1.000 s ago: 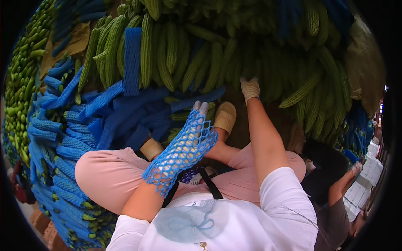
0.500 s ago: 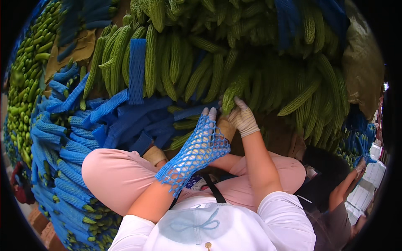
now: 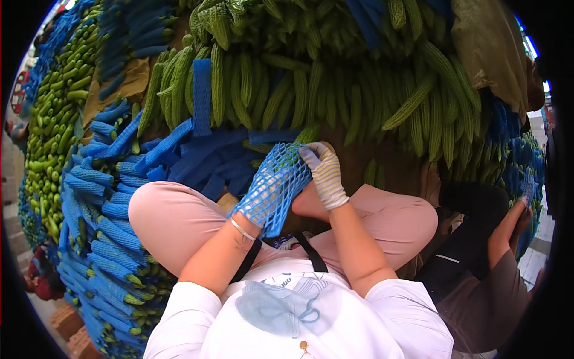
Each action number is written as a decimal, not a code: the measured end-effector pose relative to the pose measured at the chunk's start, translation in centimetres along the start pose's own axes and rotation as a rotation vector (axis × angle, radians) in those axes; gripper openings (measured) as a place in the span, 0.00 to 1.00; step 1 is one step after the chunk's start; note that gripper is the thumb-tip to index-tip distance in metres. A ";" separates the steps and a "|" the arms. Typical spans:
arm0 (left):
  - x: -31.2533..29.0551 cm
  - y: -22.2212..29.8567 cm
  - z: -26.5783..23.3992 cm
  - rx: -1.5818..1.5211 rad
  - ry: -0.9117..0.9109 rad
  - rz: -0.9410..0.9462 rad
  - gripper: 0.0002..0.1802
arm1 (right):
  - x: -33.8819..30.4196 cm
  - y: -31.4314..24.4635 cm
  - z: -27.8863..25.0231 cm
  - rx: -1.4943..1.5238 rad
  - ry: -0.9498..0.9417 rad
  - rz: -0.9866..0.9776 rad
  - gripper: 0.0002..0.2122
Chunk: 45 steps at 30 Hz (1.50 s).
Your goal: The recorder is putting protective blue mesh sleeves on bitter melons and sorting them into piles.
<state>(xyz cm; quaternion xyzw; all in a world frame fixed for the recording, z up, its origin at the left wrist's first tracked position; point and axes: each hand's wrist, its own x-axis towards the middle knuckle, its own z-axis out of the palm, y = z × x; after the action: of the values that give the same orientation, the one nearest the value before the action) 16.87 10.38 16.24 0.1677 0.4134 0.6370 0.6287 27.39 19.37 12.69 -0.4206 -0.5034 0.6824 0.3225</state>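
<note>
My left hand [image 3: 270, 183], gloved, is inside a stretched blue foam net sleeve [image 3: 275, 219] that reaches back to the wrist. A green bitter melon [image 3: 308, 133] pokes out past the sleeve's far end, and its green also shows through the mesh by the left fingers, which look closed around it. My right hand [image 3: 329, 177], in a striped glove, pinches the sleeve's rim beside the melon. Part of the melon and the left fingertips are hidden by the mesh and the right hand.
Rows of bare bitter melons [image 3: 335, 99] lie ahead. Flat blue sleeves [image 3: 206, 158] are heaped just left of my hands, with sleeved melons [image 3: 113, 239] stacked farther left. Smaller green vegetables [image 3: 57, 143] pile up at far left. Another person's arm [image 3: 505, 230] is at right.
The sleeve has slid forward off my left wrist and over the melon's near part. Both hands are nearer my body, and the right now grips the sleeve rim. The view has shifted somewhat.
</note>
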 end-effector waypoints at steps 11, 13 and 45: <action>-8.6 3.5 2.9 -0.286 0.258 -0.140 0.33 | 4.3 4.2 -4.8 -0.351 0.164 0.192 0.18; -9.1 2.4 3.1 -0.096 0.211 -0.041 0.35 | 3.3 5.8 -4.4 -0.197 0.335 -0.043 0.22; -64.1 -8.2 -6.9 -0.517 2.530 1.118 0.38 | 8.2 11.9 2.6 -0.639 -0.569 0.026 0.21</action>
<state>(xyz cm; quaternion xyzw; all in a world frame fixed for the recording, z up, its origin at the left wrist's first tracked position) 27.04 -53.09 25.67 -0.4898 0.4438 0.5739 -0.4835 21.25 22.00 -0.38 -0.3005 -0.7531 0.5851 0.0158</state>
